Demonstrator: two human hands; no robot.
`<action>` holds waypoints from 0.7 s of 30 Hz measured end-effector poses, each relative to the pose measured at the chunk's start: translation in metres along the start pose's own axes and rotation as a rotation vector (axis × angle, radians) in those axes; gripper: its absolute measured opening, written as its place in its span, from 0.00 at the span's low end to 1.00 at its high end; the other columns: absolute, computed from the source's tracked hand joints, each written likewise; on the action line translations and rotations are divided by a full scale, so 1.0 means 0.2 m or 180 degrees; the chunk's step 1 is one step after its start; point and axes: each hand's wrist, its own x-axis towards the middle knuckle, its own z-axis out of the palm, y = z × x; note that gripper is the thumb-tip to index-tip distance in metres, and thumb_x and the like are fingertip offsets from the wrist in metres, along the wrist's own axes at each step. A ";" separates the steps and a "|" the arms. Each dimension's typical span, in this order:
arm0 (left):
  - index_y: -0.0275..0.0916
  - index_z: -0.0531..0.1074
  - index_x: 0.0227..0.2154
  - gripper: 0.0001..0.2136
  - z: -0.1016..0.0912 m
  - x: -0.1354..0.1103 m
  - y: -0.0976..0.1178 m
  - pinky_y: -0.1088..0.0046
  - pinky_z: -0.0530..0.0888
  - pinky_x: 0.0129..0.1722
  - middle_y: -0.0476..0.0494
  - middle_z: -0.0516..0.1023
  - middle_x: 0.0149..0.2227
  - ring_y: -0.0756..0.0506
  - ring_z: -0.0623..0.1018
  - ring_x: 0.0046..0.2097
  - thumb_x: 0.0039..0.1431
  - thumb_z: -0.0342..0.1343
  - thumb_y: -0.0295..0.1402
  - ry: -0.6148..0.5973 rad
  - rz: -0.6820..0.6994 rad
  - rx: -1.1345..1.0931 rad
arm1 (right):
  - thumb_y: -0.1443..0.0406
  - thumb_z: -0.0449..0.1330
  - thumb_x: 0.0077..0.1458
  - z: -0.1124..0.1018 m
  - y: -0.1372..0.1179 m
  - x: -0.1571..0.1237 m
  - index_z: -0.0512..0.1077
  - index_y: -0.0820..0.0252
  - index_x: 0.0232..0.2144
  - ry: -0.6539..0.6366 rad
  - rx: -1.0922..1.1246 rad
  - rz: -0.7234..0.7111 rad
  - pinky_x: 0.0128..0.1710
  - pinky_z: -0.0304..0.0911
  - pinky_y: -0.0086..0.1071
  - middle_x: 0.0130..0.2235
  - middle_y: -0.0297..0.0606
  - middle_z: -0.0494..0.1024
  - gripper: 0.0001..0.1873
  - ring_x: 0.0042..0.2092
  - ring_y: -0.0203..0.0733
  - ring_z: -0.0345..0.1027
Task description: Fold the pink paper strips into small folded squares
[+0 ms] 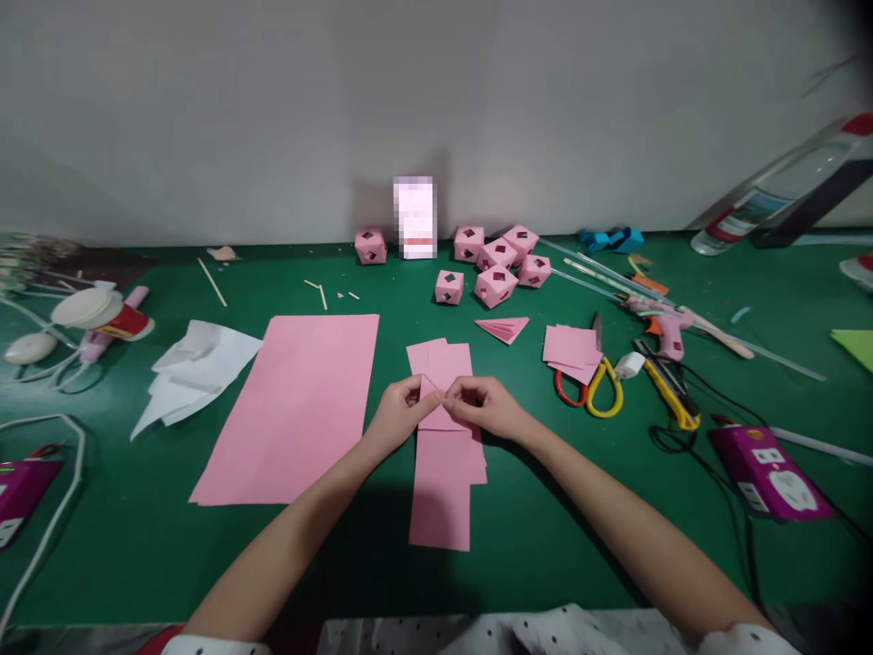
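Observation:
Both hands meet over a small pink paper square (443, 420) with a folded edge near its top. My left hand (404, 408) pinches its upper left corner between thumb and fingers. From the other side, my right hand (487, 407) is closed on its right part, fingertips close to my left thumb. Beneath lie overlapping pink paper strips (440, 500), flat on the green table. Just beyond my right hand are a stack of folded pink triangles (503, 328) and several pink paper squares (571, 350), which partly cover scissors (604, 389) with red and yellow handles.
Large pink sheets (293, 409) and crumpled white paper (201, 368) lie left. Pink paper cubes (496, 286) and a lit phone (416, 216) are at the back. A pink glue gun (669, 329), yellow cutter (672, 391), purple power strip (770, 473) and bottle (757, 205) are right.

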 end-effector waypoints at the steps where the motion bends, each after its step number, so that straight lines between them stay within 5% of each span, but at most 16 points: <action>1: 0.34 0.74 0.29 0.10 0.00 0.00 0.00 0.74 0.68 0.34 0.47 0.76 0.30 0.48 0.73 0.33 0.53 0.60 0.38 0.0020 -0.0065 -0.0143 | 0.60 0.61 0.53 0.00 0.00 0.00 0.71 0.62 0.26 -0.0018 0.0064 0.0015 0.28 0.57 0.27 0.24 0.31 0.70 0.11 0.26 0.32 0.60; 11: 0.36 0.68 0.24 0.10 -0.06 0.02 0.04 0.78 0.64 0.29 0.52 0.71 0.25 0.52 0.68 0.27 0.51 0.61 0.37 0.0940 -0.0311 -0.1128 | 0.60 0.63 0.51 -0.06 0.03 0.01 0.70 0.62 0.25 0.0199 0.0467 0.0056 0.31 0.59 0.29 0.26 0.34 0.74 0.10 0.29 0.35 0.65; 21: 0.35 0.72 0.24 0.10 -0.02 0.01 0.03 0.76 0.65 0.31 0.50 0.73 0.25 0.49 0.71 0.30 0.50 0.62 0.37 0.0564 -0.0017 -0.0493 | 0.57 0.59 0.56 0.00 0.01 0.00 0.71 0.62 0.29 0.0113 0.0028 -0.0090 0.29 0.58 0.28 0.25 0.32 0.71 0.13 0.27 0.33 0.62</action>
